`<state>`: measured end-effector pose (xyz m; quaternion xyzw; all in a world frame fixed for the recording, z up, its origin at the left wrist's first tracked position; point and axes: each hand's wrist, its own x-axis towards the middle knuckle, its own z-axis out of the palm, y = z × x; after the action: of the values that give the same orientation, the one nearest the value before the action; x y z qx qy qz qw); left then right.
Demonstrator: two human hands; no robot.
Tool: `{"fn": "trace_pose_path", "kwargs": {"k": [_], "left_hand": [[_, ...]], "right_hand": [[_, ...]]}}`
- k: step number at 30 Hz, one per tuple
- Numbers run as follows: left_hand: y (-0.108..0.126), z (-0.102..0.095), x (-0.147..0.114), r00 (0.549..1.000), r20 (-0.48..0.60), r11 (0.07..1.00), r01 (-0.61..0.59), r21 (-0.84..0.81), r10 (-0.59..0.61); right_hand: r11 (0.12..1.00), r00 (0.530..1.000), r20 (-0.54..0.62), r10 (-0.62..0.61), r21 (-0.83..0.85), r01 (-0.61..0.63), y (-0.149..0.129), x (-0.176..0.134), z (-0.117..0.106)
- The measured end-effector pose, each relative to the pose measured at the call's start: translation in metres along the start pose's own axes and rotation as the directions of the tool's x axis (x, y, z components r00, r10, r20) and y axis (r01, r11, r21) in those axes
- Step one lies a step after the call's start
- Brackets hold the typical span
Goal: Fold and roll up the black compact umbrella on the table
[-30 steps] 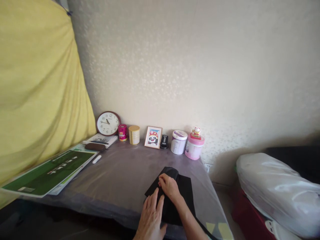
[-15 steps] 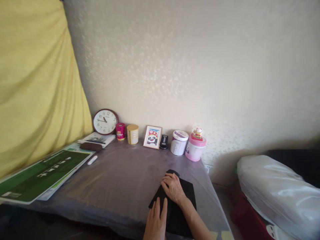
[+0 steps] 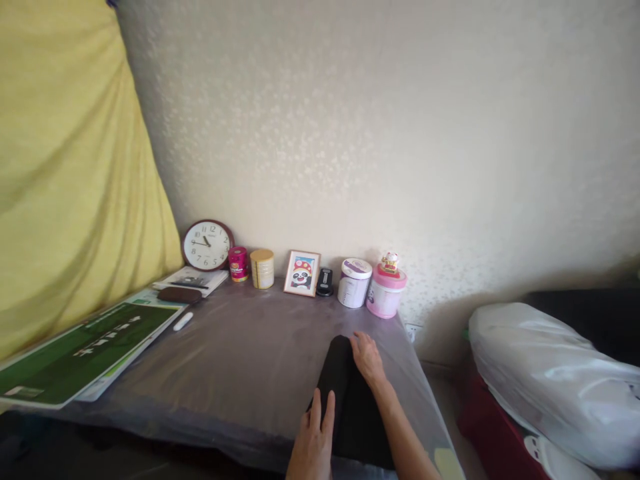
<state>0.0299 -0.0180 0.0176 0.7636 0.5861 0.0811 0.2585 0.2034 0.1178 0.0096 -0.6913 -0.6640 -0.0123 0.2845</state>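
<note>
A piece of black cloth (image 3: 345,393) lies on the near right part of the covered table, narrow at its far end and partly hidden by my hands and forearm. My left hand (image 3: 315,430) rests on its near left edge, fingers stretched out and slightly apart. At the far right edge of the cloth is my right hand (image 3: 367,357), fingers curled over the fabric edge; its thumb is hidden. A fold runs lengthwise through the cloth between the two hands.
Along the wall stand a clock (image 3: 207,245), a pink tin (image 3: 239,264), a yellow-lidded canister (image 3: 263,269), a framed panda picture (image 3: 302,273), a white tub (image 3: 355,283) and a pink tub (image 3: 386,297). A green board (image 3: 90,347) lies left. White plastic (image 3: 545,373) bulges beyond the table's right edge.
My right hand has moved from the middle of the cloth to its far right edge. The cloth's far part now looks narrower and folded. My left hand has stayed nearly in place.
</note>
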Motion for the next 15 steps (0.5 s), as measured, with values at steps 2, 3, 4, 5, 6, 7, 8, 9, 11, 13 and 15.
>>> {"fn": "trace_pose_path", "kwargs": {"k": [2,3,4,5,6,7,8,9,11,13,15], "left_hand": [[0.001,0.0,-0.004,1.0,-0.019,1.0,-0.021,-0.005,0.021],[0.002,0.0,-0.005,0.999,-0.033,1.0,-0.026,-0.001,0.026],[0.003,0.0,-0.007,0.999,-0.043,1.0,-0.025,0.008,0.025],[0.004,-0.001,-0.009,0.999,-0.049,1.0,-0.018,0.021,0.019],[0.005,-0.001,-0.01,0.999,-0.052,0.999,-0.012,0.035,0.014],[0.006,-0.002,-0.012,0.998,-0.055,0.999,-0.008,0.048,0.011],[0.007,-0.002,-0.013,0.998,-0.06,0.998,-0.009,0.058,0.012],[0.008,-0.002,-0.014,0.998,-0.068,0.998,-0.011,0.065,0.016],[0.009,-0.002,-0.015,0.996,-0.088,0.997,-0.017,0.075,0.024],[0.01,-0.001,-0.016,0.994,-0.103,0.996,-0.019,0.084,0.028],[0.011,-0.001,-0.017,0.993,-0.113,0.996,-0.02,0.087,0.029]], "right_hand": [[0.998,0.994,-0.095,0.058,-0.004,-0.059,0.019,-0.018,-0.015],[0.996,0.988,-0.127,0.09,0.0,-0.091,0.028,-0.029,-0.022],[0.993,0.984,-0.132,0.118,0.011,-0.117,0.035,-0.04,-0.03],[0.988,0.98,-0.128,0.155,0.031,-0.152,0.04,-0.052,-0.036],[0.979,0.973,-0.112,0.201,0.06,-0.195,0.044,-0.063,-0.042],[0.964,0.964,-0.08,0.255,0.1,-0.247,0.045,-0.074,-0.047],[0.946,0.953,-0.038,0.3,0.14,-0.292,0.044,-0.083,-0.05],[0.927,0.942,0.012,0.334,0.177,-0.331,0.041,-0.09,-0.053],[0.898,0.927,0.102,0.361,0.23,-0.375,0.033,-0.101,-0.055],[0.888,0.921,0.144,0.361,0.247,-0.387,0.025,-0.105,-0.057],[0.884,0.918,0.162,0.363,0.251,-0.394,0.017,-0.105,-0.057]]}}
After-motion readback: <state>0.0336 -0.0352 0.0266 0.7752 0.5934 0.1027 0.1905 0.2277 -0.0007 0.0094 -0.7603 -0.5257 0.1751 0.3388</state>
